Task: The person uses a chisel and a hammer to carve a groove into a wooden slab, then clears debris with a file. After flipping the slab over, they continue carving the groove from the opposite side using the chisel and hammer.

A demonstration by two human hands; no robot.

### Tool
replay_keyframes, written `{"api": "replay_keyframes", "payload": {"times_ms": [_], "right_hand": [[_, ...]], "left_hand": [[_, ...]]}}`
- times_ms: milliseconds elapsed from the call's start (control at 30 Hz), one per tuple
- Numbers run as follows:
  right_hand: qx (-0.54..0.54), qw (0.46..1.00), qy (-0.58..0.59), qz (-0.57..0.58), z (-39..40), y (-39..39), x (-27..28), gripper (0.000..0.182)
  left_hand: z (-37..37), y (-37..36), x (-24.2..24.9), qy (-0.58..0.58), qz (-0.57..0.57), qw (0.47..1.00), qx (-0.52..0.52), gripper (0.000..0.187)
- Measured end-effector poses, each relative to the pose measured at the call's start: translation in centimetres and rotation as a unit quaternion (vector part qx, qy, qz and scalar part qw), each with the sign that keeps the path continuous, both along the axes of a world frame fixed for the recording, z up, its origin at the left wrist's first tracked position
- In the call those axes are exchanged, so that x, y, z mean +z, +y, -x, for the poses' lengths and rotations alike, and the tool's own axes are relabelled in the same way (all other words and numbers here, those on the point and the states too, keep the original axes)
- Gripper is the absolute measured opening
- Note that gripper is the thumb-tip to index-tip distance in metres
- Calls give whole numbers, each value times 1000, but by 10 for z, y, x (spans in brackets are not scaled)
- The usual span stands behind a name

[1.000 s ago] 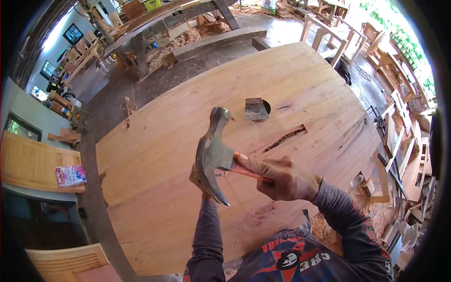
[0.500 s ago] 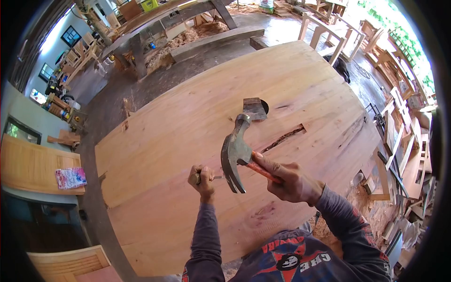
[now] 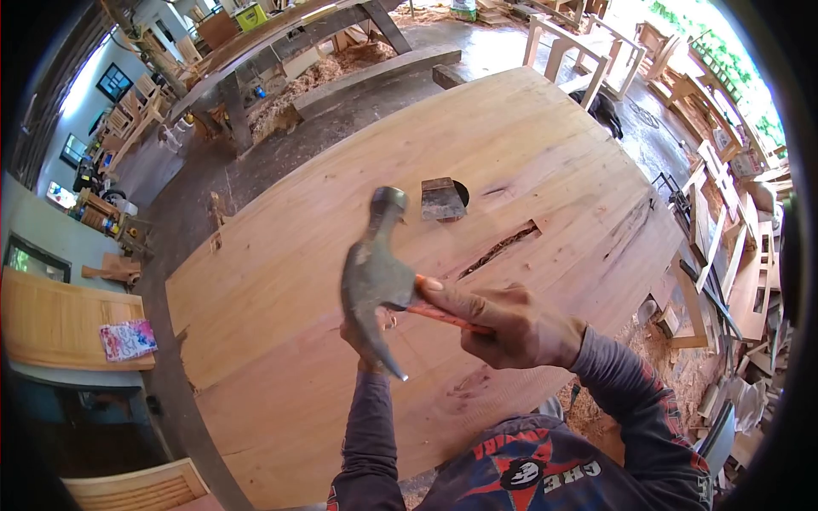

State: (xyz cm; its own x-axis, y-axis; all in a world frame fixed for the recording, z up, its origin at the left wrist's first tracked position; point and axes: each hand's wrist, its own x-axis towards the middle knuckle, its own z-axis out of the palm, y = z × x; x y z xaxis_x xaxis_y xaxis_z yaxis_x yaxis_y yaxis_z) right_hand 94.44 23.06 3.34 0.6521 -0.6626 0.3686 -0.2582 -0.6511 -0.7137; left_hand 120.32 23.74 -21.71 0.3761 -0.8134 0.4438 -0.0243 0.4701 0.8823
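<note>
My right hand (image 3: 520,328) grips the orange handle of a claw hammer (image 3: 373,277), its steel head raised above the wooden slab (image 3: 298,255). Behind the hammer's claw, my left hand (image 3: 362,341) is mostly hidden; its fingers look curled, and what they hold cannot be made out now. Further forward on the slab lies a flat metal blade with a wooden block (image 3: 441,200), beside a dark round shape. A long dark slot (image 3: 500,249) is cut in the wood to the right of the hammer.
A workbench (image 3: 298,43) with shavings stands beyond the slab. Wooden frames (image 3: 588,55) are at the back right, and scrap wood (image 3: 733,392) and shavings lie on the right. A panel with a colourful packet (image 3: 128,340) is at the left.
The hammer and my right hand have moved left, and the hammer head now covers much of my left hand. The whole view has shifted slightly.
</note>
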Motion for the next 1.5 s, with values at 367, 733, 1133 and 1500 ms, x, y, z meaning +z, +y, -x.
{"api": "replay_keyframes", "payload": {"times_ms": [367,733,1133,1500], "right_hand": [[70,980,187,20,-48,-26,-89,84],[73,973,217,-28,-17,11,-115,86],[-282,898,163,-296,132,115,-229,74],[-252,913,162,-278,159,124,-264,71]], "left_hand": [[-6,-1,-61,-13,-19,996,90,15],[-25,7,-54,135,-84,987,19,22],[-6,-41,40,131,-15,991,-10,18],[-22,-39,24,178,-49,982,26,19]]}}
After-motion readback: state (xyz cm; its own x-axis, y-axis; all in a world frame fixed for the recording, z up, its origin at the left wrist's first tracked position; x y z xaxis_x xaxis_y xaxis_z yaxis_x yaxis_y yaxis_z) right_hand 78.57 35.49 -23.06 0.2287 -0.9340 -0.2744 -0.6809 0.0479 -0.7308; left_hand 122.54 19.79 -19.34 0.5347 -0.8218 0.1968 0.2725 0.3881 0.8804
